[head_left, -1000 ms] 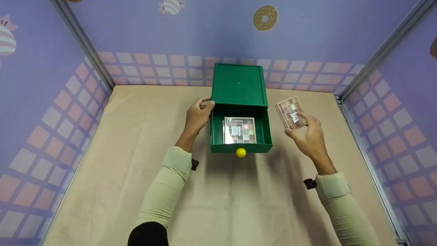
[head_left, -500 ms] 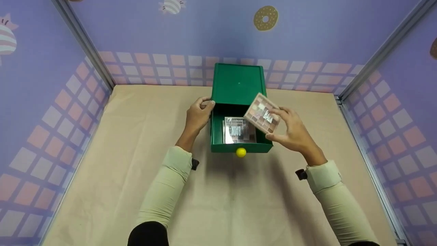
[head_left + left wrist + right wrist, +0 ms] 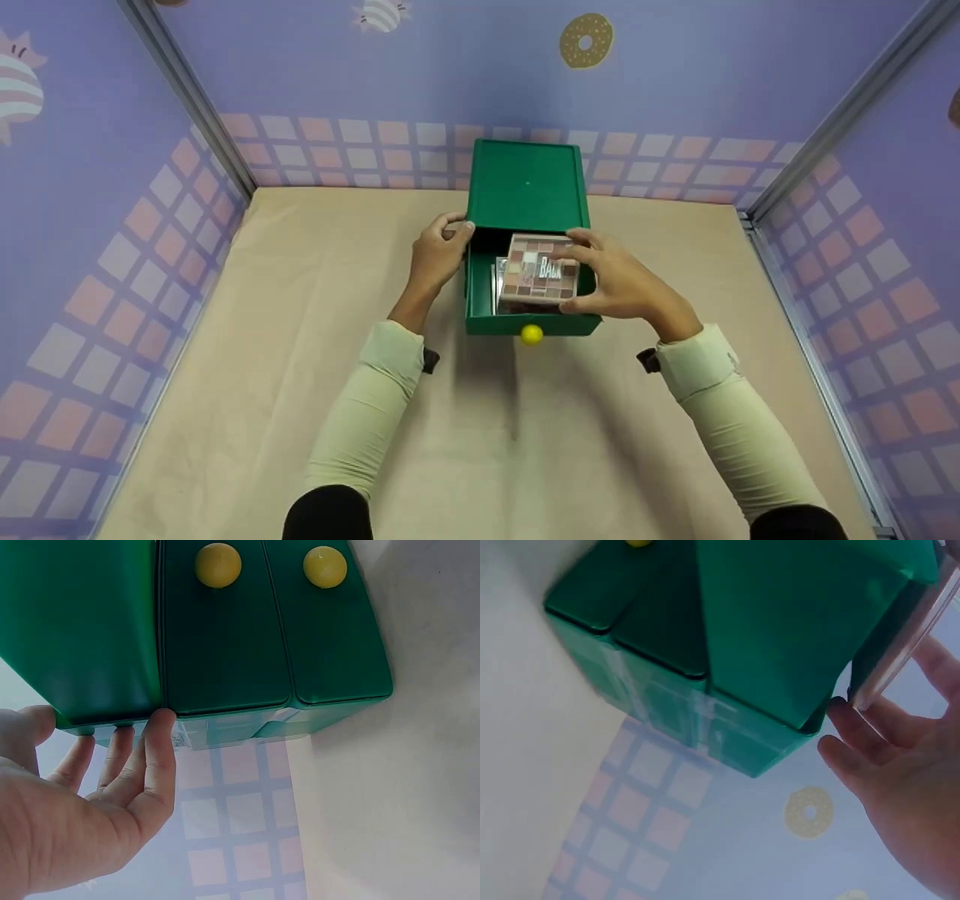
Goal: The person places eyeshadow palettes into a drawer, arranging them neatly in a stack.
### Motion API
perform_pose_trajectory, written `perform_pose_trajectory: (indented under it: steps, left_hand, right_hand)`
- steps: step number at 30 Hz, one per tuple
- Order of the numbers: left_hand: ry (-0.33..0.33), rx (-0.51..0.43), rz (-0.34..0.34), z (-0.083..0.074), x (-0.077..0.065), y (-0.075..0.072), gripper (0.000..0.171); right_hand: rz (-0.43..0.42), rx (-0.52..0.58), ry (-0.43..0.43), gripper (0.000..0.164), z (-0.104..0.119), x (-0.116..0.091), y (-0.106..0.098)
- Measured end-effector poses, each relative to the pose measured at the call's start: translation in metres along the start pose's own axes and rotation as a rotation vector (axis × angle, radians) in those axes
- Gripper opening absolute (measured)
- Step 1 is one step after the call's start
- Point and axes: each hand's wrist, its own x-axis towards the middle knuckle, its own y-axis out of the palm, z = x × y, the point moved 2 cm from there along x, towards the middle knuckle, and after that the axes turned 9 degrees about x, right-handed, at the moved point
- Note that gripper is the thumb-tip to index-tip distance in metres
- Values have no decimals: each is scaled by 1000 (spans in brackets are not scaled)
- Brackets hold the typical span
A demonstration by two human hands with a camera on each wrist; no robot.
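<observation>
My right hand point(image 3: 619, 277) pinches an eyeshadow palette point(image 3: 536, 281), a flat square case with many small colour pans, over the pulled-out drawer point(image 3: 480, 324) of a green drawer cabinet point(image 3: 529, 184). Beneath it, partly hidden, lie more flat cases point(image 3: 498, 289) inside the drawer. In the right wrist view, the palette's edge point(image 3: 907, 637) shows between thumb and fingers beside the drawer wall. My left hand point(image 3: 437, 255) rests its fingertips and thumb against the cabinet's left side near the front corner; in the left wrist view these fingers point(image 3: 159, 754) touch the green side.
A yellow ball knob point(image 3: 532, 334) sticks out from the pulled-out drawer's front. Below it, two closed drawers with yellow knobs point(image 3: 218, 565) show in the left wrist view. The cabinet stands on a beige-covered table point(image 3: 300, 300) near the patterned back wall point(image 3: 315, 67).
My right hand has carried the palette leftward from the cabinet's right side to over the drawer, turning it level with the drawer front. My left hand has stayed at the cabinet's side.
</observation>
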Motion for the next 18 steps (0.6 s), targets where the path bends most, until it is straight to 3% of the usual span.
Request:
perform_pose_trajectory:
  steps: [8, 18]
  left_hand:
    - [7, -2, 1, 2, 0, 2, 43]
    - [7, 3, 6, 0, 0, 0, 44]
  right_hand:
    - [44, 20, -42, 74, 6, 7, 5]
    - [62, 81, -58, 88, 5, 3, 9]
